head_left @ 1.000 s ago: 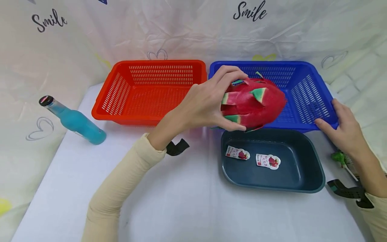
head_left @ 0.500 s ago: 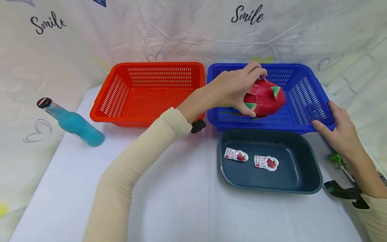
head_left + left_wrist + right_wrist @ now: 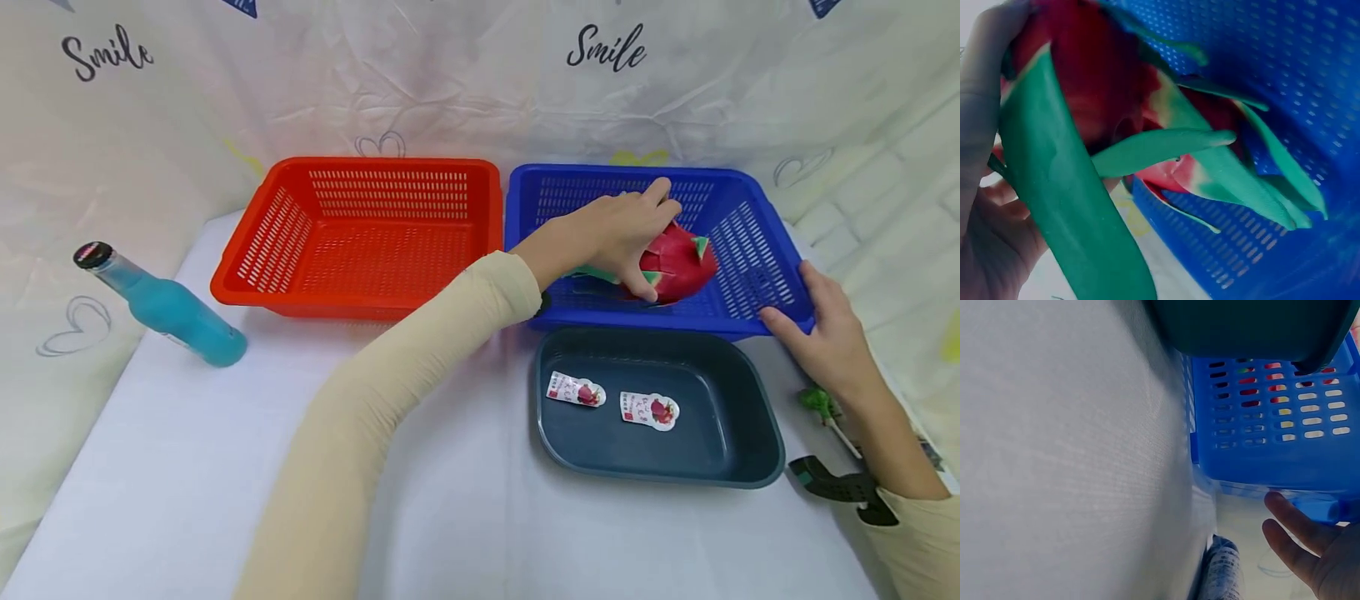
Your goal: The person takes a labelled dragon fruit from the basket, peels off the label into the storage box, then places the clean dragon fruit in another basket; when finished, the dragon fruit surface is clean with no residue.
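Note:
My left hand grips a red dragon fruit with green-tipped scales, low inside the blue basket. The palm and part of the fruit are hidden from above. In the left wrist view, long green scales spread from the dragon fruit against the basket's perforated wall. More red and green fruit shows behind; whether it is a second one I cannot tell. At the basket's right front corner, my right hand holds the rim, with fingers along its outside in the right wrist view.
A red basket stands left of the blue one. In front is a dark grey-green tub with two fruit-printed labels. A blue bottle leans at far left. A green broccoli-like item lies by the right forearm.
My left hand has carried the dragon fruit rightward and down into the blue basket. The right hand has stayed on the basket's corner. The head view has shifted slightly.

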A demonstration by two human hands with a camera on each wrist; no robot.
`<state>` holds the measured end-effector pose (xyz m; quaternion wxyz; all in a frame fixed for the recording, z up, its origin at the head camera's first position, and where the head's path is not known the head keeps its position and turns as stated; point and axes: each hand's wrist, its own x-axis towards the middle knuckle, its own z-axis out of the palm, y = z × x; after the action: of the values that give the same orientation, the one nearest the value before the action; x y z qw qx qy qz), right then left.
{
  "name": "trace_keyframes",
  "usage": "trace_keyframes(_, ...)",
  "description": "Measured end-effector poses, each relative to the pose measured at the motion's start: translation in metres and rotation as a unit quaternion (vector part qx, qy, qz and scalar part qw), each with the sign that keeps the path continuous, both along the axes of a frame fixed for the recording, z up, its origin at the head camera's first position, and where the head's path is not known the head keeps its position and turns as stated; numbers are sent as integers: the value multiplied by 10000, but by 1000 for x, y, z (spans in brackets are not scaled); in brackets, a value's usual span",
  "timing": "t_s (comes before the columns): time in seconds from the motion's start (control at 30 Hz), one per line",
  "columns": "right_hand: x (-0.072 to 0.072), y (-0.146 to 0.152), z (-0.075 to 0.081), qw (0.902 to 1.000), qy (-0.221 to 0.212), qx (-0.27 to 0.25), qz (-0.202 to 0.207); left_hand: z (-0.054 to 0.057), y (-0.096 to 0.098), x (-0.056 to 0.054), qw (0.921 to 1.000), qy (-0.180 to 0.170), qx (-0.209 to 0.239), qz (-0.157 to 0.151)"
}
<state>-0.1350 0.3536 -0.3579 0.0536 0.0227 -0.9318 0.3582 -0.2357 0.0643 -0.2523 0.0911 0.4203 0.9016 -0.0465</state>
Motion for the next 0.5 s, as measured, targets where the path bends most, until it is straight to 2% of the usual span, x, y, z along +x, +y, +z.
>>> trace_keyframes(0.2, 2, -2, -1, 10000, 74, -47, 24, -5, 20, -1, 9989, -12, -464, 6)
trace_keyframes(0.5, 5, -1, 0, 10000, 18, -33, -63, -5, 46, -8, 9978, -177, -617, 166)
